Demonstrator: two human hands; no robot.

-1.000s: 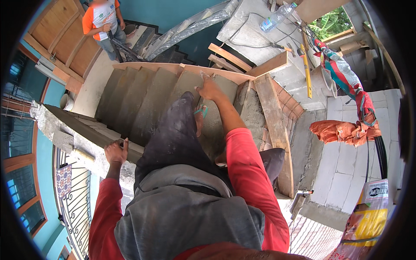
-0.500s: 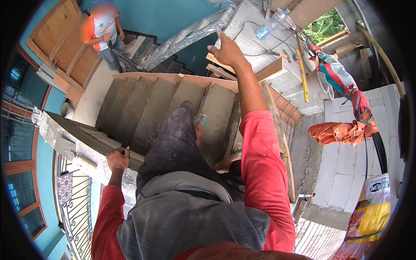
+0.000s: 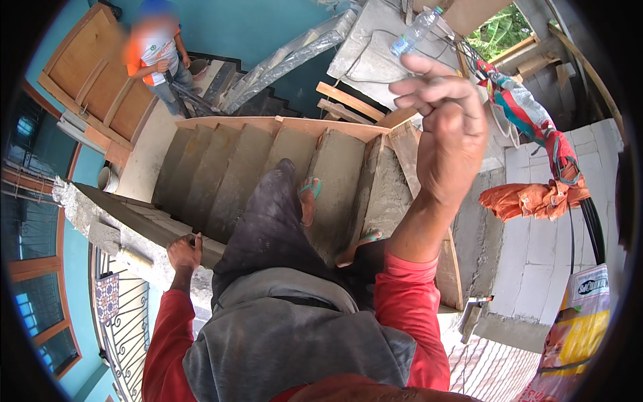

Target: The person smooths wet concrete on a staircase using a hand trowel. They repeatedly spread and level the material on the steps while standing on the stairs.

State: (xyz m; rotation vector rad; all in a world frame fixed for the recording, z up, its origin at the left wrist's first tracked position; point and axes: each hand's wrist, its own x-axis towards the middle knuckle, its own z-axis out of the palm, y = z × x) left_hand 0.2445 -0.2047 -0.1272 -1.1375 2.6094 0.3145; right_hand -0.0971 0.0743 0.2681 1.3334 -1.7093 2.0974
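My left hand (image 3: 184, 252) rests on the top of the rough concrete side wall (image 3: 151, 226), its fingers curled over the edge. My right hand (image 3: 447, 127) is raised in the air at the right, holding nothing. Its fingers are apart and loosely bent. Behind it, on a grey concrete ledge (image 3: 355, 57), lies a clear plastic bottle (image 3: 416, 32) with a green cap. My feet, in green flip-flops (image 3: 316, 187), stand on the grey concrete stairs (image 3: 335, 167), with one leg stretched forward.
Wooden boards (image 3: 355, 102) stick out past the top of the stairs. A person in a white and orange shirt (image 3: 157, 50) stands beyond, beside a wooden door panel (image 3: 90, 67). Red and orange cloth (image 3: 529, 201) hangs at the right by a block wall (image 3: 529, 268).
My right hand has drawn back from its stretched-out point near the ledge, with the elbow bent, and now covers the yellow level. My left hand stays on the wall.
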